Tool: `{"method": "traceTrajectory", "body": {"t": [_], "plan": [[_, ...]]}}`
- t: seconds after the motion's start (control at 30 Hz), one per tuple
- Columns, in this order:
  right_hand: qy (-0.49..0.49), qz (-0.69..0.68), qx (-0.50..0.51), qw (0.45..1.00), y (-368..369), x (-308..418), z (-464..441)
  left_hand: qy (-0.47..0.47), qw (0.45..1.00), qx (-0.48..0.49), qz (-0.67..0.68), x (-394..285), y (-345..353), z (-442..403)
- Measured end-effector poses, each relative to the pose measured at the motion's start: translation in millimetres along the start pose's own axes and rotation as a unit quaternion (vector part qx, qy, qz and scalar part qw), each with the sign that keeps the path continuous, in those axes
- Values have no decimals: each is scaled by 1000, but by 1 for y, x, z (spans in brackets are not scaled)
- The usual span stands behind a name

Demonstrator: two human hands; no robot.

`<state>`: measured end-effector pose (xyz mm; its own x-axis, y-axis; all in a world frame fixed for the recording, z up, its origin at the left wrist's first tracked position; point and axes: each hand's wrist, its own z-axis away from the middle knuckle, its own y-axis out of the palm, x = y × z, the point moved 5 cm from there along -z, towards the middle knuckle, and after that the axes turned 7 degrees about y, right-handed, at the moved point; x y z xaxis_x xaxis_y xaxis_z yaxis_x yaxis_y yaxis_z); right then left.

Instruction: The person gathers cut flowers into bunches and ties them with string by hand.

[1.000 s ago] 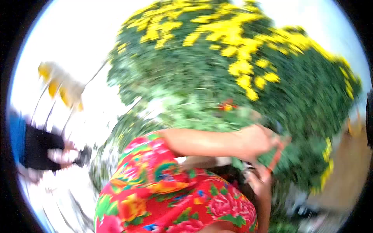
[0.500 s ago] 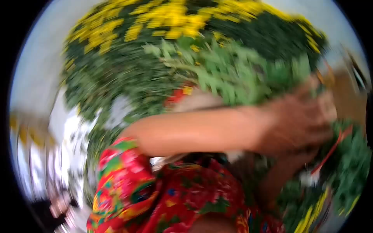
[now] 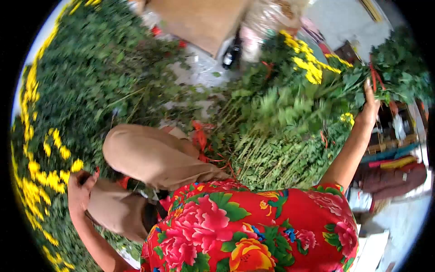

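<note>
From afar, I see my right hand (image 3: 369, 108) apparently wrapped round a red-tied leafy green bundle (image 3: 405, 75) right of the flat brown board (image 3: 199, 22), left hand (image 3: 80, 192) half-curled, contents unclear, likely positioning that needs steady support.

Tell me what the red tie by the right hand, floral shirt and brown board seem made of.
Red tie: probably plastic strip, thin and bright. Floral shirt: likely printed cloth, matte, draping softly. Brown board: cardboard or wood, flat and matte; can't tell which.

Right hand (image 3: 370, 105) partly hidden by bunch (image 3: 401, 68); leaves (image 3: 287, 106) blurred.
</note>
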<state>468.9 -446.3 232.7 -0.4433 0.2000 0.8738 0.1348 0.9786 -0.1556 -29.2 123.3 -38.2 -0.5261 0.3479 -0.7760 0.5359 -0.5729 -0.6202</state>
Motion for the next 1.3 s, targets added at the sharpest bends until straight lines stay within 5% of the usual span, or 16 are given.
{"method": "traceTrajectory", "body": {"t": [0.07,0.13,0.33,0.37,0.4,0.5,0.6,0.67,0.8,0.83,0.9,0.93,0.97,1.1,1.3], "plan": [[-25,195,-142,970,-57,-11,22,38,998,23,-42,-1,9,-13],[-38,190,-74,978,-77,-28,44,26,999,7,-35,20,1,-25],[91,164,-156,970,-166,-149,90,-3,998,50,-22,58,-5,-44],[91,314,-215,920,-163,-131,110,-20,998,43,-30,67,-9,-45],[84,536,-327,773,-179,-139,121,-39,998,36,-38,77,-13,-45],[59,534,-382,752,-231,-180,135,-45,996,43,69,117,-20,-48],[195,498,-383,753,-254,-202,141,-31,974,39,221,199,-38,-74],[160,507,-418,737,-263,-212,136,-143,987,64,44,81,-28,-32],[196,592,-411,665,-269,-272,111,-37,976,142,161,116,-35,-32],[312,596,-347,653,-260,-293,101,-5,965,169,202,121,-39,-31],[248,566,-168,768,-261,-392,90,-48,979,137,142,110,-40,-33],[316,541,-35,779,-237,-426,84,-77,984,117,107,98,-34,-33],[451,563,-31,692,-223,-457,87,-95,986,105,85,91,-31,-34],[532,509,-60,675,-200,-419,89,-123,989,79,32,69,-34,-28],[446,565,-132,682,-192,-383,104,-190,977,37,-84,22,-25,9]]}}
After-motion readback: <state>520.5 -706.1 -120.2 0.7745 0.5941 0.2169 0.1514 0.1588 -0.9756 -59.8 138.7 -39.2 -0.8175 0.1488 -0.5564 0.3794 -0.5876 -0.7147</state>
